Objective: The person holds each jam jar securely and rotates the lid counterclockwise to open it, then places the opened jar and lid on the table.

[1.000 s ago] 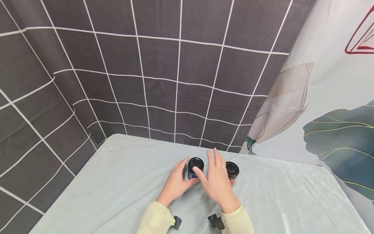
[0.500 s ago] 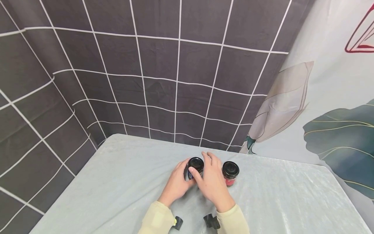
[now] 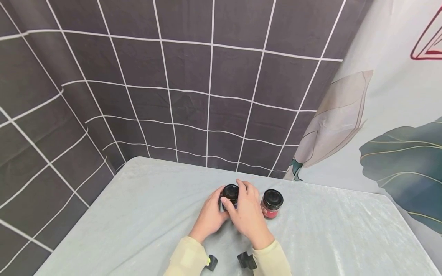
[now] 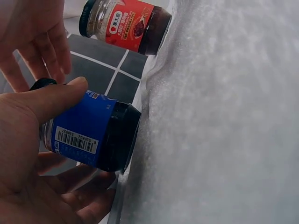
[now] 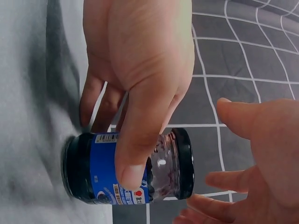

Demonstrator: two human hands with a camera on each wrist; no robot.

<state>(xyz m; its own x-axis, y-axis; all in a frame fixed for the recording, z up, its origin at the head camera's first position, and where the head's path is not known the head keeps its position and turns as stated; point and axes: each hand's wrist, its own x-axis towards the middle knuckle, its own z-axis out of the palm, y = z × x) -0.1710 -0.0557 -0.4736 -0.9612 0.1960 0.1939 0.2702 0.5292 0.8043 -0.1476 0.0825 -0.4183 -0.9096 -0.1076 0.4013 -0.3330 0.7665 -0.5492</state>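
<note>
A glass jar with a blue label and black lid stands upright on the cloth-covered table. My left hand holds it from the left. In the left wrist view its thumb presses on the blue label, with the other fingers behind the jar. My right hand curves around the lid's right side, thumb in front and fingers relaxed. The right wrist view has the right hand beside the black lid, a gap showing between its thumb and the lid.
A second jar, with a red label and black lid, stands just right of my right hand. Pale velvety cloth covers the table. A dark grid-patterned curtain hangs behind, and a leaf-print one hangs at the right.
My right hand has moved left, closer around the blue-labelled jar's lid, uncovering more of the red-labelled jar. My left hand stays at the blue-labelled jar.
</note>
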